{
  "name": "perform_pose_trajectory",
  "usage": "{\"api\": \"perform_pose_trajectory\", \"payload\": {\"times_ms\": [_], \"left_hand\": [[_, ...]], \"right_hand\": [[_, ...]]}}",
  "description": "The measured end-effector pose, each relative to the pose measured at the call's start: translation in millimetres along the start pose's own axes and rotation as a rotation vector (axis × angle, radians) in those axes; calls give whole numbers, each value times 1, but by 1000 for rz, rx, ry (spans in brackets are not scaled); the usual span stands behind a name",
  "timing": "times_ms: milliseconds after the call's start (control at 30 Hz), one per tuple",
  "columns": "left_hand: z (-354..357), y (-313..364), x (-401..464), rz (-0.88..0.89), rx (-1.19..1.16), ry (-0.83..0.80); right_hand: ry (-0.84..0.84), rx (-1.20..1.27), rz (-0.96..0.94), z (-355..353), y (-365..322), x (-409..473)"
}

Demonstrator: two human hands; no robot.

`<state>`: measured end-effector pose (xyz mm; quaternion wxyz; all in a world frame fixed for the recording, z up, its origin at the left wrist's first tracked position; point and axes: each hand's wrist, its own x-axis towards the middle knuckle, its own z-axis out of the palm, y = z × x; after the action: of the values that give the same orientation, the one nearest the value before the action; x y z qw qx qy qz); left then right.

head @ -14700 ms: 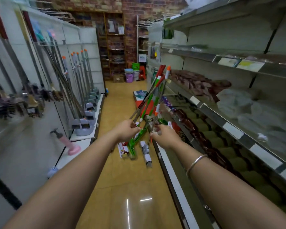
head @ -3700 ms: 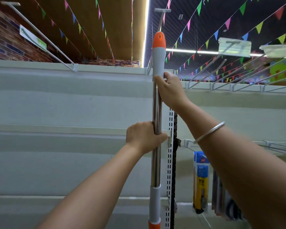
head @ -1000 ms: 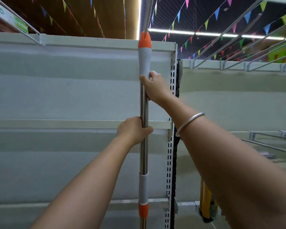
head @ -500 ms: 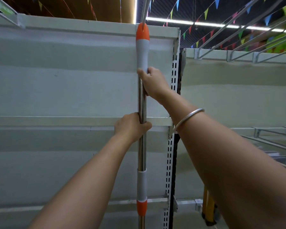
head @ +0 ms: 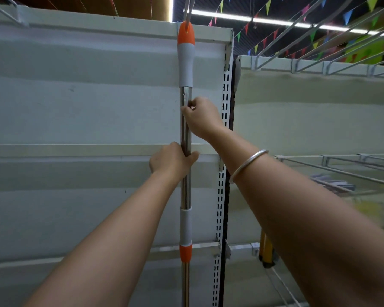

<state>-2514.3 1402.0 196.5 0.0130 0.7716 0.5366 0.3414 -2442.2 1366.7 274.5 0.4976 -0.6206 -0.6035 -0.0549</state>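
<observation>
Mop pole (head: pixel 186 191) hangs upright just left of the slotted shelf post (head: pixel 225 96) and runs parallel to it, out of view past the bottom edge. Its orange cap (head: pixel 186 33) is level with the post's top, right at a thin wire hook (head: pixel 187 9). Whether the cap's hole is already over the hook cannot be told.

The left hand (head: pixel 172 161) is wrapped fully round the steel tube, left of the post at about mid-height. The right hand (head: pixel 203 118) sits higher, between tube and post, its fingers curled onto the tube in a lighter pinch below the grey grip (head: pixel 186 65).

The step looks like seating the cap on the hook. To do it well, I would:
- let the lower hand carry the weight and the upper one only steer;
- hold the pole plumb, parallel to the post, so the cap meets the hook squarely;
- ease the grip a little and feel whether the hook takes the load before letting go, since a half-caught cap could slip and drop the pole.

Counted: one pole, with two orange parts (the cap and a collar (head: pixel 185 253) lower down) and two grey sleeves; two hands; one hook above the cap; one slotted post; one silver bangle (head: pixel 248 163) on the right wrist. Wire arms right of the post's top are several, too overlapped to count.
</observation>
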Motion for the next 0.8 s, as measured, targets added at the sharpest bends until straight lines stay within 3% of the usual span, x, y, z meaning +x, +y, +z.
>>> {"api": "perform_pose_trajectory", "payload": {"times_ms": [133,300,567,800], "left_hand": [[-5,0,-25,-27,64,-16],[1,-2,-69,-3,106,-156],[43,41,-174,330,97,-427],[63,122,-277,357,-200,-663]], "right_hand": [[-78,-34,71,-6,0,-32],[-166,-48,137,-9,15,-94],[-177,-158,276,-45,51,-219],[-123,-265,481,-147,102,-332]]}}
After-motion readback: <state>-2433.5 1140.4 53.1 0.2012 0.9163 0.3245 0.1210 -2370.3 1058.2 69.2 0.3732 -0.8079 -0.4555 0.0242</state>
